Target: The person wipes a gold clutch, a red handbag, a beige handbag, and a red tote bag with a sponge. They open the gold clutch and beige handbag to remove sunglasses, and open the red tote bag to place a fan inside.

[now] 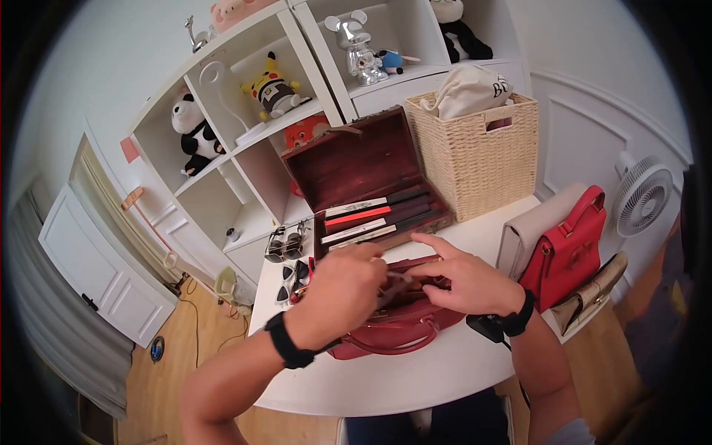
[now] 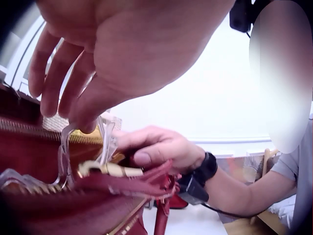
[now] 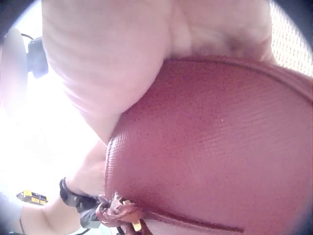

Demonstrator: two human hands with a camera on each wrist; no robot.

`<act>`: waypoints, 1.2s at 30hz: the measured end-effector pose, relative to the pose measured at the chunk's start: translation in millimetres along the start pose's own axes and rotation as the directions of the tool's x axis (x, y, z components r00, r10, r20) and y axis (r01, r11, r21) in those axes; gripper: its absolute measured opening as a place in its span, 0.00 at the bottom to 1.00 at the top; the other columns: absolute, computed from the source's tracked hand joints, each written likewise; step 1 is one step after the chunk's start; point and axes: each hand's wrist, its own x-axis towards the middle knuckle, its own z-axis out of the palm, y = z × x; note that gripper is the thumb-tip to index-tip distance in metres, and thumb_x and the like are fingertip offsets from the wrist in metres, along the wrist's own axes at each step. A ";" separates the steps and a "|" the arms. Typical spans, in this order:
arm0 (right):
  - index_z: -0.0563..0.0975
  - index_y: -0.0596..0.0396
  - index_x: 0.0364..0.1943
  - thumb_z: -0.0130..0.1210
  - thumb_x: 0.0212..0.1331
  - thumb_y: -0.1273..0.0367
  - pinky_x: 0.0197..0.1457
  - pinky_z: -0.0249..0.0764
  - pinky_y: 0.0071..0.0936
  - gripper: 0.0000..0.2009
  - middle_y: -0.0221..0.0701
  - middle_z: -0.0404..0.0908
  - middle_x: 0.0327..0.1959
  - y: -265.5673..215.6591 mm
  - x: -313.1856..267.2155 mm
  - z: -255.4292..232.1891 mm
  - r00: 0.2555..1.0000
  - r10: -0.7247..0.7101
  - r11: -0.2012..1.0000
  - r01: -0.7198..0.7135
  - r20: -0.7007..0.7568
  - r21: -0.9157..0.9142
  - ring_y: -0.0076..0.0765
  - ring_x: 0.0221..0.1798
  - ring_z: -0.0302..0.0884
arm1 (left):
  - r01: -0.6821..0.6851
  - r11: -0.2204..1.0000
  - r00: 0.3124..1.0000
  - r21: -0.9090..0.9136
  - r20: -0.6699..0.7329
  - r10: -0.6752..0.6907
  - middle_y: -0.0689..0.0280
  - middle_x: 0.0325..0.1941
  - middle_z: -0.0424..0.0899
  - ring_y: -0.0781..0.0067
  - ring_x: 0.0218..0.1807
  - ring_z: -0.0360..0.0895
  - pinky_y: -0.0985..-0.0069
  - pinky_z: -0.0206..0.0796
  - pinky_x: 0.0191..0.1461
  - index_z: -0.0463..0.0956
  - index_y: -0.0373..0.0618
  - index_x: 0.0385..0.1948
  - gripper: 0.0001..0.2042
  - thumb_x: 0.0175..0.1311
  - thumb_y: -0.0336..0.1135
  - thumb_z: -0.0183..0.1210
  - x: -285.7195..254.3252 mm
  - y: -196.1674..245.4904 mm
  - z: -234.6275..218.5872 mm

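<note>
A red handbag stands unzipped on the table, its handles toward the person. Over its opening, my left hand pinches a clear plastic glasses frame between thumb and fingertips. The frame's lower part dips into the bag, beside another clear piece at the zipper. My right hand lies at the bag's right end, fingers spread over the opening, thumb extended. In the right wrist view the palm is against the bag's rim, and the bag's side hides the fingers.
Behind the bag an open dark-red case holds several long narrow boxes. Several sunglasses lie at left. A woven basket stands at the back. At right are a red bag, a grey bag and a gold bag.
</note>
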 end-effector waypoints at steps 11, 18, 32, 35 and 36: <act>0.88 0.53 0.41 0.51 0.53 0.75 0.46 0.76 0.30 0.15 0.40 0.76 0.60 16.5 8.9 10.0 0.992 0.070 0.984 -0.052 -0.102 0.172 0.37 0.40 0.80 | 0.507 0.674 0.720 -0.538 -0.166 -0.674 0.60 0.31 0.86 0.74 0.31 0.84 0.77 0.78 0.39 0.77 0.33 0.38 0.07 0.71 0.29 0.57 -48.9 -111.4 -98.9; 0.87 0.60 0.35 0.49 0.52 0.77 0.39 0.69 0.24 0.13 0.36 0.75 0.39 27.8 9.1 23.9 0.969 0.126 0.937 -0.045 -0.214 0.346 0.30 0.35 0.72 | 0.779 0.341 0.366 -0.526 -0.062 -0.929 0.63 0.24 0.83 0.74 0.22 0.81 0.76 0.76 0.27 0.82 0.35 0.39 0.10 0.71 0.34 0.60 -175.6 -289.3 -18.0; 0.88 0.59 0.38 0.48 0.49 0.78 0.41 0.69 0.24 0.17 0.35 0.74 0.38 20.5 5.9 19.8 0.976 0.133 0.928 -0.061 -0.174 0.367 0.31 0.37 0.71 | 0.840 -0.001 0.111 -0.542 0.175 -0.978 0.63 0.22 0.83 0.76 0.17 0.77 0.77 0.67 0.17 0.83 0.38 0.39 0.07 0.69 0.31 0.61 -254.1 -373.0 131.7; 0.88 0.59 0.39 0.47 0.49 0.78 0.41 0.68 0.24 0.18 0.35 0.74 0.38 23.0 4.9 20.8 0.975 0.154 0.920 -0.082 -0.162 0.384 0.31 0.37 0.70 | 0.811 -0.002 0.110 -0.586 0.156 -0.982 0.61 0.21 0.82 0.72 0.17 0.78 0.76 0.68 0.17 0.82 0.36 0.38 0.05 0.66 0.28 0.61 -257.7 -377.1 145.1; 0.88 0.59 0.39 0.47 0.49 0.78 0.41 0.68 0.24 0.18 0.35 0.74 0.38 24.0 4.8 21.1 0.975 0.155 0.920 -0.084 -0.160 0.383 0.31 0.37 0.70 | 0.795 0.015 0.122 -0.607 0.136 -0.983 0.59 0.21 0.83 0.70 0.18 0.80 0.75 0.72 0.19 0.83 0.34 0.36 0.04 0.64 0.25 0.61 -258.3 -377.8 147.6</act>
